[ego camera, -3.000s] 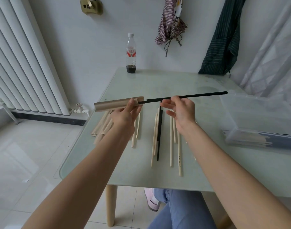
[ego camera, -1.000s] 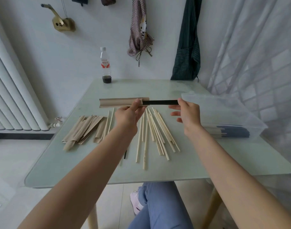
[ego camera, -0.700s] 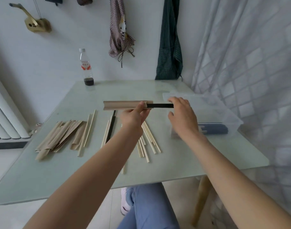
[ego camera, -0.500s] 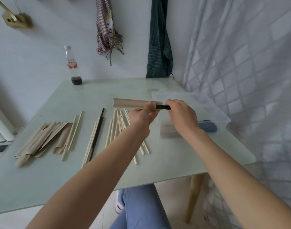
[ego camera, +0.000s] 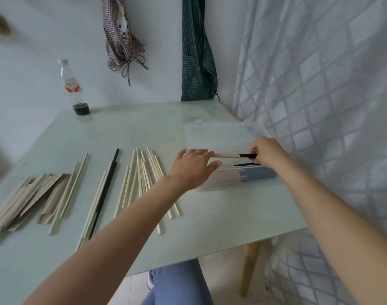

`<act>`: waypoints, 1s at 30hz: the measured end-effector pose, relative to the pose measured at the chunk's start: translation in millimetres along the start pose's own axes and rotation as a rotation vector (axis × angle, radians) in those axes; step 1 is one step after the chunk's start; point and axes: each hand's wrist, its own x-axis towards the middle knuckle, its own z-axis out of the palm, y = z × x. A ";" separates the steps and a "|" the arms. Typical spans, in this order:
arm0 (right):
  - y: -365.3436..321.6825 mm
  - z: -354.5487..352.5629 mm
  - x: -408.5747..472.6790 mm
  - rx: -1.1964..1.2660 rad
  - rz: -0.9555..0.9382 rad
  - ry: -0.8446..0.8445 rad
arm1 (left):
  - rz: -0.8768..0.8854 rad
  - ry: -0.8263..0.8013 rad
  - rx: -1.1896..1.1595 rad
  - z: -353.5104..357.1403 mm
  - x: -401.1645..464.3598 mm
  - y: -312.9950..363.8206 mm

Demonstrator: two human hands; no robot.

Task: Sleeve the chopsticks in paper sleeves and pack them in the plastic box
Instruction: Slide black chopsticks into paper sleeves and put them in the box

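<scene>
My right hand (ego camera: 268, 154) pinches the sleeved chopstick (ego camera: 232, 155), lying nine-to-three just above the box (ego camera: 221, 133); my left hand (ego camera: 192, 168) rests open at its nine-o'clock end.

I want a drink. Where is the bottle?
In the head view the bottle stands upright at the table's far left corner, near the wall, left of the hanging checked apron.
</scene>
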 end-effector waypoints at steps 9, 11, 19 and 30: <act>4.4 -1.4 16.6 -0.100 0.079 -0.279 | -0.067 -0.289 -0.018 14.2 17.9 13.8; 5.6 2.5 19.1 -0.013 0.053 -0.294 | -0.097 -0.302 -0.045 13.0 19.6 15.0; -28.6 21.9 3.5 0.252 -0.017 0.116 | -0.119 0.156 -0.306 -8.3 3.0 -8.7; -203.8 68.7 -46.5 0.388 -0.348 -0.016 | -0.509 0.224 -0.294 -38.8 -89.0 -131.6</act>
